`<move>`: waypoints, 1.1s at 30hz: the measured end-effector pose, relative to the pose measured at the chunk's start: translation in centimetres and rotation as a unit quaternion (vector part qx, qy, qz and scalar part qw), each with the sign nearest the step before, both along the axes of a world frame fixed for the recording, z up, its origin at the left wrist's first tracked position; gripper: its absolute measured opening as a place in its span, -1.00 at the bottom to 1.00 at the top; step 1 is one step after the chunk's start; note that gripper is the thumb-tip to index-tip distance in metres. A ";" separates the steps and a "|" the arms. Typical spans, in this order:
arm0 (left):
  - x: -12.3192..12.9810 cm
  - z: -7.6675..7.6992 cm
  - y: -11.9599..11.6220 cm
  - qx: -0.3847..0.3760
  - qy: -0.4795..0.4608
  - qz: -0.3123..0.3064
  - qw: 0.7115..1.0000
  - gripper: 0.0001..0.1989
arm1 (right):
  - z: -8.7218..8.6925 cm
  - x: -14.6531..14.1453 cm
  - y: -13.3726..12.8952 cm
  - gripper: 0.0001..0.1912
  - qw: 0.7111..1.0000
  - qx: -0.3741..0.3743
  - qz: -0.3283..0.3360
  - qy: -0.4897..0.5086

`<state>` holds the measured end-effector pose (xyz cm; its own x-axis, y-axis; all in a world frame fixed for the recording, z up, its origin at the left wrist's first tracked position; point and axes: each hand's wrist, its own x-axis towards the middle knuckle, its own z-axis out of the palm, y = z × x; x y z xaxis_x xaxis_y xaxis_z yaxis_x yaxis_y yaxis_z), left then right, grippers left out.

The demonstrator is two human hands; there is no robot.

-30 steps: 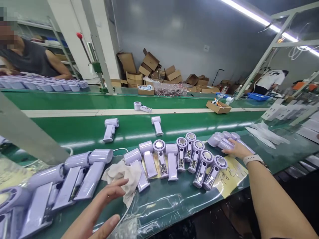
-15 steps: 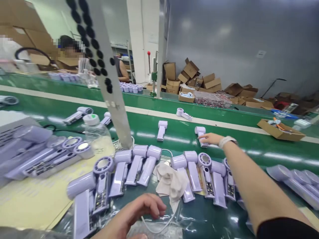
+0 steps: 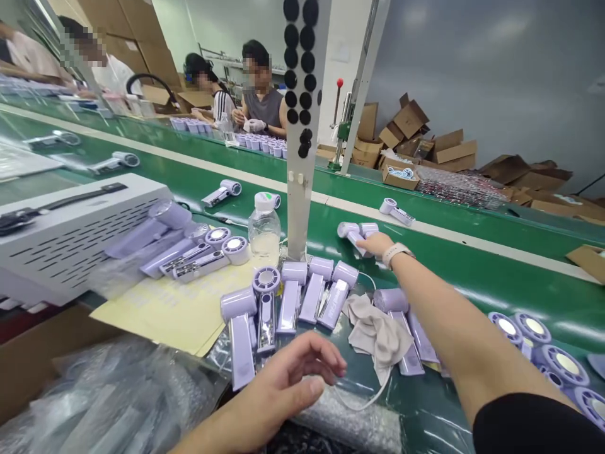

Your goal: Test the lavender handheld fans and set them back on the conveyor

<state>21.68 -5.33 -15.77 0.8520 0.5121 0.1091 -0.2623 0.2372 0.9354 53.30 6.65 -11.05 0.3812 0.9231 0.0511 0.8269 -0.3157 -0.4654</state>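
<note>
My right hand (image 3: 377, 244) reaches out over the green belt, its fingers closed on a light-purple handheld fan (image 3: 368, 229). Right beside that one lies a second purple fan (image 3: 348, 231), close to my fingertips; the fingers partly hide both handles. My left hand (image 3: 302, 369) hovers above the near table edge, fingers loosely curled and apart, with nothing in it. Beyond it stands a row of purple fans (image 3: 289, 302), some showing exposed inner parts in the handle. A crumpled beige cloth (image 3: 378, 331) lies to the right of that row.
A perforated metal post (image 3: 302, 189) rises beside a clear bottle (image 3: 265, 236). At left are a grey vented box (image 3: 85, 246), yellow paper (image 3: 165, 309) and plastic bags (image 3: 118, 403). More fans (image 3: 564, 366) lie at right. Co-workers sit across the belt, near cardboard boxes (image 3: 411, 120).
The view has swung left. My right hand has brought its fan over beside the other fan on the belt. My left hand stays empty over the near edge.
</note>
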 end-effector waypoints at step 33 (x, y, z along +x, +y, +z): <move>7.5 2.3 1.2 -0.199 -0.182 0.230 0.935 -0.32 | -5.3 -13.7 -22.0 -0.69 0.835 0.085 0.148 0.522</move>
